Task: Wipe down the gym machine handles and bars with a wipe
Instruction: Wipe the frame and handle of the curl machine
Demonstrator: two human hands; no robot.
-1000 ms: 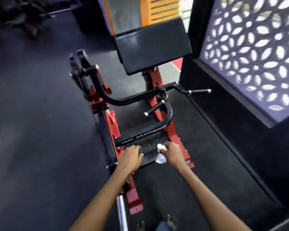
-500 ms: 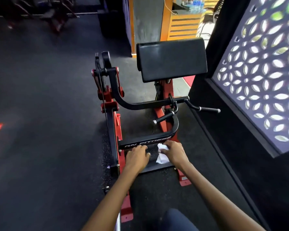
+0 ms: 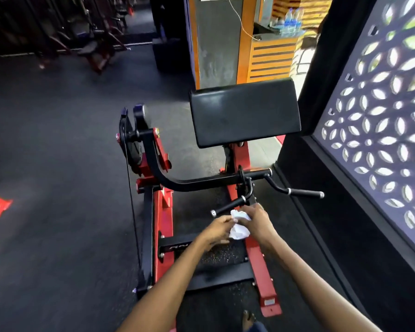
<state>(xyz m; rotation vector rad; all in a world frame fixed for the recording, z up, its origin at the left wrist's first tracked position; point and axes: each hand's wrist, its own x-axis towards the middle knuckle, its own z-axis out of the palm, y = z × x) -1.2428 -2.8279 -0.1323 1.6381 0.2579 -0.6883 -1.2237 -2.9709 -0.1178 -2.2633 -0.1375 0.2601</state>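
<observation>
Hands meet in the middle, just near the machine point(image 3: 153, 212). Your right hand point(image 3: 256, 221) holds the white wipe point(image 3: 239, 230) with its fingers curled round it. Your left hand point(image 3: 217, 230) touches the left edge of the wipe with its fingertips; you cannot tell if it pinches the wipe or only touches it. The wipe is bunched up between both hands, just near the short left handle point(image 3: 228, 206). The handle's silver tip pokes out to the left of the wipe. Whether the wipe touches the handle is hard to tell. The long right handle point(image 3: 304, 193) sticks out to the right, well apart from your hands. A curved black bar point(image 3: 197, 182) runs from the handles to the far left. The black pad point(image 3: 244, 111) sits far above it. The floor point(image 3: 58, 188) is dark, and a wall with leaf holes point(image 3: 381, 128) is on the right.
</observation>
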